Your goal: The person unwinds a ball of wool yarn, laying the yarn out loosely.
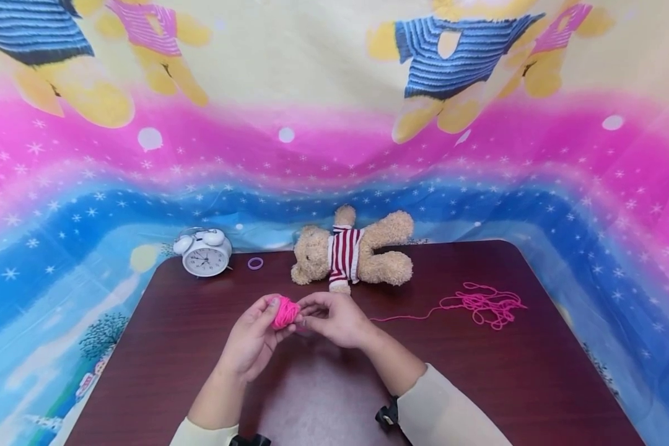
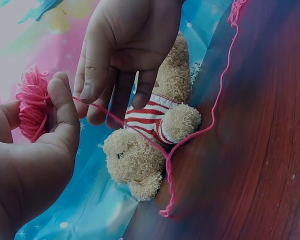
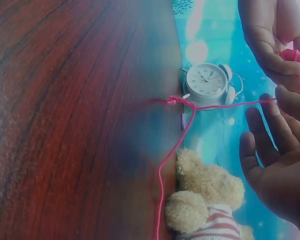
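Pinched above the table (image 1: 145,371), left of centre, by the left fingers (image 1: 266,316), its strand (image 3: 225,106) by the right fingers (image 3: 278,122), the pink yarn ball (image 1: 287,313), probably light and squashy, is best held by its sides.

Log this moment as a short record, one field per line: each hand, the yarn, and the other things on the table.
Left hand: holds a ball of pink yarn
Right hand: beside the ball, a strand at its fingertips; whether pinched, unclear
Loose yarn: tangled pile on the table's right side
Bear: striped shirt, lying near the far edge, head toward the clock
Clock: white, upright, far left corner
Ring: purple, between clock and bear
Table: dark reddish brown
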The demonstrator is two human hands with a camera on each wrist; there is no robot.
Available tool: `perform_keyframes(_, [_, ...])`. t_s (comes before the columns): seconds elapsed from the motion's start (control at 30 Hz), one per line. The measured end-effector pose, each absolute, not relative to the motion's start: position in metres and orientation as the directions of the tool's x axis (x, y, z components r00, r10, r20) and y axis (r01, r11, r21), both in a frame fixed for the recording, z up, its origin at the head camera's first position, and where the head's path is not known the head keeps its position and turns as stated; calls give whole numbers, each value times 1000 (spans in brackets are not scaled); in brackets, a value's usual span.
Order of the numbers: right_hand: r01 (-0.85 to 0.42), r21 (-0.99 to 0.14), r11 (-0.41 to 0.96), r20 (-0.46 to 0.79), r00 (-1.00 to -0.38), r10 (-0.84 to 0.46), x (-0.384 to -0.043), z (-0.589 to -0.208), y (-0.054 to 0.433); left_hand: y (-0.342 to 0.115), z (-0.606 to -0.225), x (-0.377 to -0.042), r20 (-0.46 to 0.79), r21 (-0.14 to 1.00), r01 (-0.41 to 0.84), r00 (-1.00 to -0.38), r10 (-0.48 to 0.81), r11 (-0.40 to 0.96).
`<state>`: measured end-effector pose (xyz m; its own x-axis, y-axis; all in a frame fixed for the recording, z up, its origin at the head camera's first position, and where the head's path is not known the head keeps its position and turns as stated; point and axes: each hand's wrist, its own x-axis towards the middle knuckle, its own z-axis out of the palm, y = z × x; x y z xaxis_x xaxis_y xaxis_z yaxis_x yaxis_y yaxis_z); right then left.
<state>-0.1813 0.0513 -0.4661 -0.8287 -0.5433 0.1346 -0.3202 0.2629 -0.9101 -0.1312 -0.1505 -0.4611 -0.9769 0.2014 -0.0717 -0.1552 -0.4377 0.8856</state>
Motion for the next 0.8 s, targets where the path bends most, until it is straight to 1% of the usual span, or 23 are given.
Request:
perform_keyframes(0.17, [-334,-896,292,135,-833,-536,-181,-465,55,-154,-463,-131,-88,892,-162,-978,189,-422])
perform_keyframes(0.33, [-372,-854,364,151,-846,-512,-183,-462,65,-159,-463,-131,-130,923,-169,-982,133,-347])
perform_keyframes(0.43, [-380,-835,398,156,-857,-491,-184,-459,72,-161,-464,-131,-135,934,-162,-985,107,-318])
perform_keyframes(0.67, [-361,-844,396,157,-873,-462,-182,-452,87,-166,-468,-131,-112,934,-143,-987,112,-328])
perform_keyframes(0.8, [-355,-856,377,176,-884,-432,-181,-449,97,-170,-468,-131,-112,935,-136,-990,90,-328])
